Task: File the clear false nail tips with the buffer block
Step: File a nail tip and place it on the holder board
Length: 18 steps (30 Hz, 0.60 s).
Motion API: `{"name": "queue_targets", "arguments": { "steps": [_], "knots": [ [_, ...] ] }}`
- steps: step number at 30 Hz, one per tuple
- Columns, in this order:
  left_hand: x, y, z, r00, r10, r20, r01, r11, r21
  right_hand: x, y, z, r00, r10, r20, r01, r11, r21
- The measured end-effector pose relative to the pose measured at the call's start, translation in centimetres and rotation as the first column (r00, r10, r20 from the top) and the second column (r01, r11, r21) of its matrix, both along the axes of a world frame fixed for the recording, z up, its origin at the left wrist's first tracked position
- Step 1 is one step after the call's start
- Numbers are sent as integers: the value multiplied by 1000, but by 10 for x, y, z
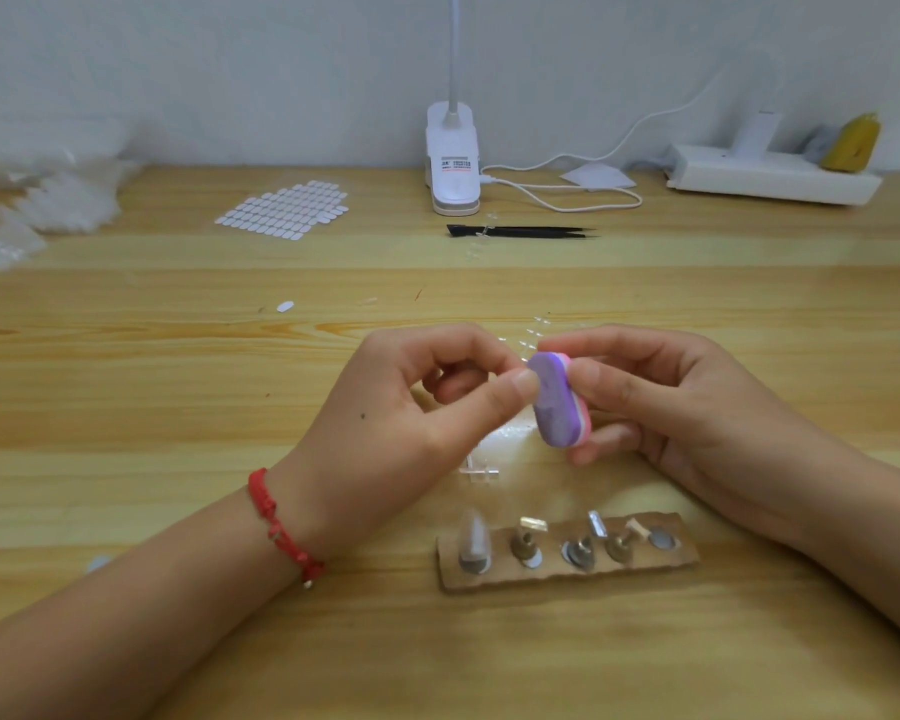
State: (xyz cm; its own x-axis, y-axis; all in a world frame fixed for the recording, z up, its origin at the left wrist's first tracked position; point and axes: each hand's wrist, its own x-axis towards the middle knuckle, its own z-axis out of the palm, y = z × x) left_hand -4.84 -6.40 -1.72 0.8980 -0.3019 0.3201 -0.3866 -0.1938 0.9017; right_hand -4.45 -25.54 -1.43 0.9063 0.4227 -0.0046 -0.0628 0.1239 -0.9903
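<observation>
My right hand (661, 402) grips a small oval buffer block (556, 400), purple on its face with pink and white layers behind. My left hand (417, 407) has thumb and forefinger pinched together right against the purple face; whatever they pinch is too small and clear to make out. Both hands hover above the wooden table (178, 407). Below them a cardboard strip (567, 556) carries metal nail stands, and one clear nail tip (473, 537) sits on the leftmost stand. More clear tips (533, 330) lie on the table just behind my hands.
A sheet of white adhesive tabs (287, 210) lies at the back left beside clear plastic bags (48, 200). A white clip lamp (453, 158) with its cable, black tweezers (520, 232) and a white power strip (770, 174) stand along the wall.
</observation>
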Motion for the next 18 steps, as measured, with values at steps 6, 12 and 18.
{"name": "queue_targets", "arguments": {
  "steps": [6,12,18],
  "knots": [
    [0,0,2,999,14,34,-13,1000,-11,1,1,-2,999,-40,6,40,999,12],
    [-1,-1,2,998,5,58,-5,1000,5,-1,0,-1,999,26,40,-23,998,-60],
    [-1,-1,2,998,-25,55,23,999,27,0,0,-1,1000,14,6,-13,1000,-10]
  ]
}}
